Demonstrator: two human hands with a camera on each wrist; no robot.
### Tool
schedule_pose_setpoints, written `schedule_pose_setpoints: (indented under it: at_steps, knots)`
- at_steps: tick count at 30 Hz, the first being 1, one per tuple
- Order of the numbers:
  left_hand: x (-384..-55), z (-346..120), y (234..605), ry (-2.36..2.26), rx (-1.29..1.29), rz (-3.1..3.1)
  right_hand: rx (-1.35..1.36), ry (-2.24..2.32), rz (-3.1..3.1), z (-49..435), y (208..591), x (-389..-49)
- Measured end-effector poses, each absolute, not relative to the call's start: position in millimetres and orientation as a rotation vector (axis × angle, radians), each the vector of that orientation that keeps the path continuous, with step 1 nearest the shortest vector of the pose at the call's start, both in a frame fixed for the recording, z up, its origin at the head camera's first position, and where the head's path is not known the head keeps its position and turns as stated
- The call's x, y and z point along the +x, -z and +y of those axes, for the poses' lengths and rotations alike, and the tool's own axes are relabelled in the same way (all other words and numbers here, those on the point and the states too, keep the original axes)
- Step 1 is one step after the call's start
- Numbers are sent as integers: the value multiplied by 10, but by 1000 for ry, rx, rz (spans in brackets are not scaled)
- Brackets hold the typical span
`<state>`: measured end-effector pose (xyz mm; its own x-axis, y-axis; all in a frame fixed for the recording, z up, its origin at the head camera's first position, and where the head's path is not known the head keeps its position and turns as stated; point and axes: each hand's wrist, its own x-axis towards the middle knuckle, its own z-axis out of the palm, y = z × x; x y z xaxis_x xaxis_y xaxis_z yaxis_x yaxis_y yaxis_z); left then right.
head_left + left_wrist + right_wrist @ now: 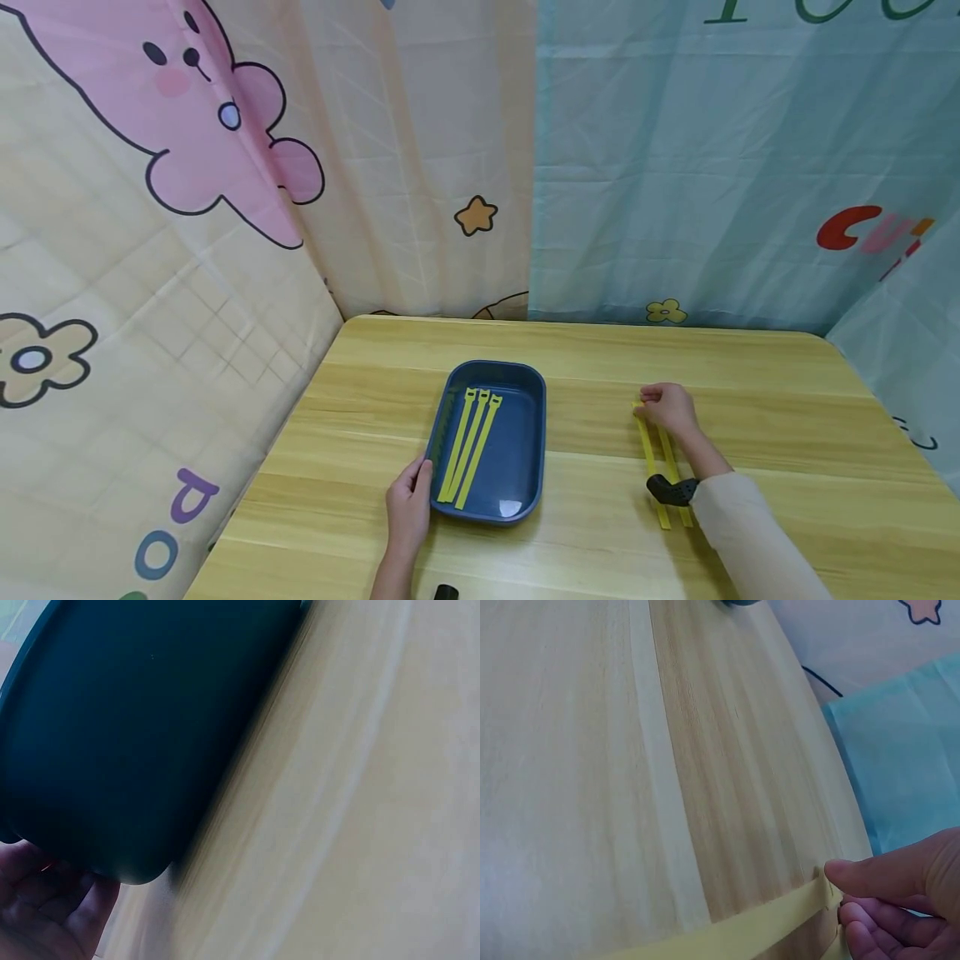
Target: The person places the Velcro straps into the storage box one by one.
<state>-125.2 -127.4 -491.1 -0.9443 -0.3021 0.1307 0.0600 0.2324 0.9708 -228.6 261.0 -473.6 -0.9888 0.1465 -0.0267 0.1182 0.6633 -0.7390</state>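
Two yellow straps lie beneath the right hand, which pinches one; the left hand grips the blue tray.

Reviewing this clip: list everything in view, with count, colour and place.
Table: 1, light wood, across the foreground
Tray: 1, blue, on the table
Straps in tray: 3, yellow, side by side
Loose straps: 2, yellow, right of the tray
Printed cloth: panel count unclear, mainly cream and light blue, around the table
Black object: 1, black, bottom edge, cut off
Wrist device: 1, black, right wrist
Sleeve: 1, pale, right arm
Left hand: 1, bare, holding the tray's left side
Right hand: 1, bare, pinching a strap's far end
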Motion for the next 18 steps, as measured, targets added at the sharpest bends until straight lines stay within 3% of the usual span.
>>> schedule_pose_setpoints:
  at_steps: [18]
  knots:
    - [-1245,-1283,4921,1801,215,-2214,-208,-1212,-2835,2541,4722,-2279]
